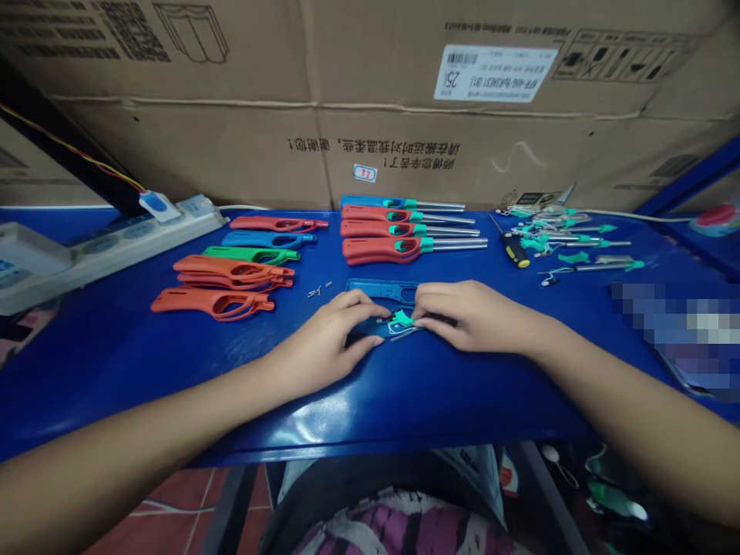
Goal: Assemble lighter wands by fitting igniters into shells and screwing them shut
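Forearms (173,428) near; left hand (332,335) at blue shell (378,328), can't tell grip; right hand (471,312) pinches green part (401,318); sideways tug might dislodge it.

Just beyond the grip, low passage is blocked by a blue shell (378,290), then lighters (373,250), farther left by handles (188,300), farther right by a screwdriver (514,248), while bare table (381,405) is left open nearside.

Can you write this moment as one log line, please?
left hand: at near blue shell | right hand: at green part | behind: second blue shell, red-handled lighters | farther right: screwdriver
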`<control>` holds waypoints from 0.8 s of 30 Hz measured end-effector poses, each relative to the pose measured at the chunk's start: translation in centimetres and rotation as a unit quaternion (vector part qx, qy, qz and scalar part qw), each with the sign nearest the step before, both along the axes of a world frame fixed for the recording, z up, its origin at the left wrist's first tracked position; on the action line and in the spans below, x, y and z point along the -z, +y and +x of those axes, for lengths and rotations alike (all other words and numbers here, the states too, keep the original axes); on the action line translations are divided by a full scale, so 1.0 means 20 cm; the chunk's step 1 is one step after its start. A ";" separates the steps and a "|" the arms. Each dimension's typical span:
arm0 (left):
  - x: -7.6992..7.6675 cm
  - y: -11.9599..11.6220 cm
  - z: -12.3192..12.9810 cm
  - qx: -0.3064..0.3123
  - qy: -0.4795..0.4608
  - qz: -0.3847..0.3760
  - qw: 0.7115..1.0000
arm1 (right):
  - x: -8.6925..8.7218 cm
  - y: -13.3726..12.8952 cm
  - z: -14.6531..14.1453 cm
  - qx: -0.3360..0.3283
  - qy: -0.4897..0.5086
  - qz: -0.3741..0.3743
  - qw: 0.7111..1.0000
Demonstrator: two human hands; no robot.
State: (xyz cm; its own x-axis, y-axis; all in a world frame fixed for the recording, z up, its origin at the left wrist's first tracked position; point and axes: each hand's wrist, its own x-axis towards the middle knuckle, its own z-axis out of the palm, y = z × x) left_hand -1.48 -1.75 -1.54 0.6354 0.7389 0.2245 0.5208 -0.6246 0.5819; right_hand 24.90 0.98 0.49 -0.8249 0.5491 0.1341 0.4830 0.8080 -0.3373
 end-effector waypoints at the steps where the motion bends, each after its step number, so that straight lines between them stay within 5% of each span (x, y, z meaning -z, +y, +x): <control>1: 0.00 0.00 0.00 -0.003 -0.001 -0.005 1.000 | 0.00 0.00 0.00 -0.008 -0.014 0.024 1.000; 9: -0.01 0.00 0.01 -0.023 -0.017 -0.034 0.999 | 0.02 -0.03 -0.01 -0.041 -0.076 0.191 0.978; 18: -0.01 -0.01 0.01 -0.022 -0.012 -0.024 0.999 | 0.00 -0.04 -0.02 -0.032 -0.065 0.136 0.988; 24: -0.01 -0.02 0.01 -0.013 0.000 -0.002 1.000 | -0.01 -0.05 -0.03 -0.043 -0.126 0.191 0.973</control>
